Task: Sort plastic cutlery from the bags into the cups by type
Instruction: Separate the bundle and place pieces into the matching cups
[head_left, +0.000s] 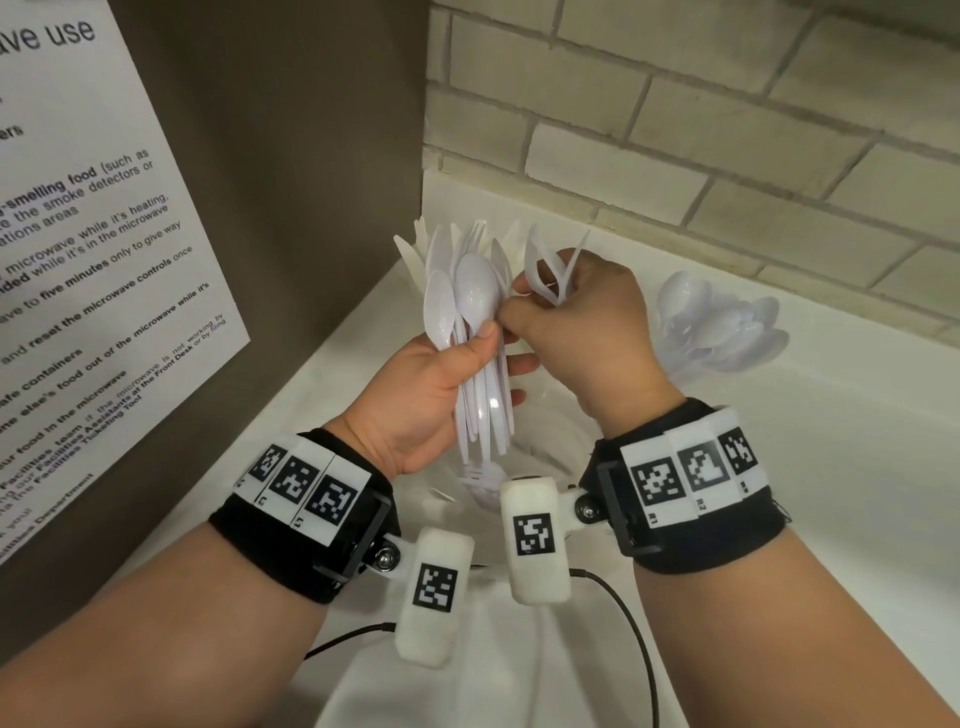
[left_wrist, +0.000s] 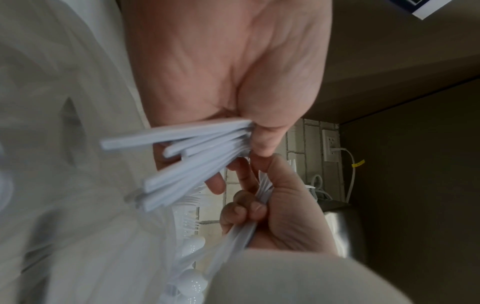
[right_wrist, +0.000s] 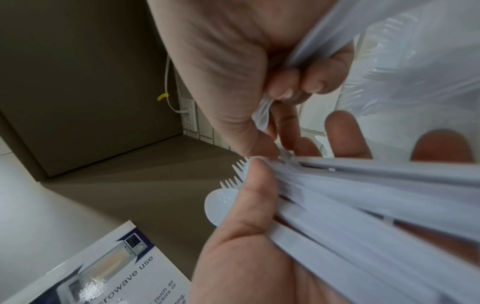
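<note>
My left hand (head_left: 501, 347) grips a mixed bundle of white plastic cutlery (head_left: 475, 312) upright, with spoon bowls and fork tines at the top. In the left wrist view the handles (left_wrist: 197, 152) fan out from under the palm. My right hand (head_left: 517, 300) holds a few white forks (head_left: 553, 273) in its curled fingers. Its thumb and forefinger pinch at the top of the left hand's bundle. The right wrist view shows the left thumb (right_wrist: 255, 197) pressing on the bundle (right_wrist: 363, 197), and the right hand (right_wrist: 259, 148) pinching just above it.
A bunch of white spoons (head_left: 722, 327) stands at the right on the white counter (head_left: 831, 467) by the brick wall. More cutlery tips (head_left: 413, 249) stick up behind the bundle. A clear plastic bag (head_left: 524, 457) lies under my hands. A printed notice (head_left: 78, 234) covers the left wall.
</note>
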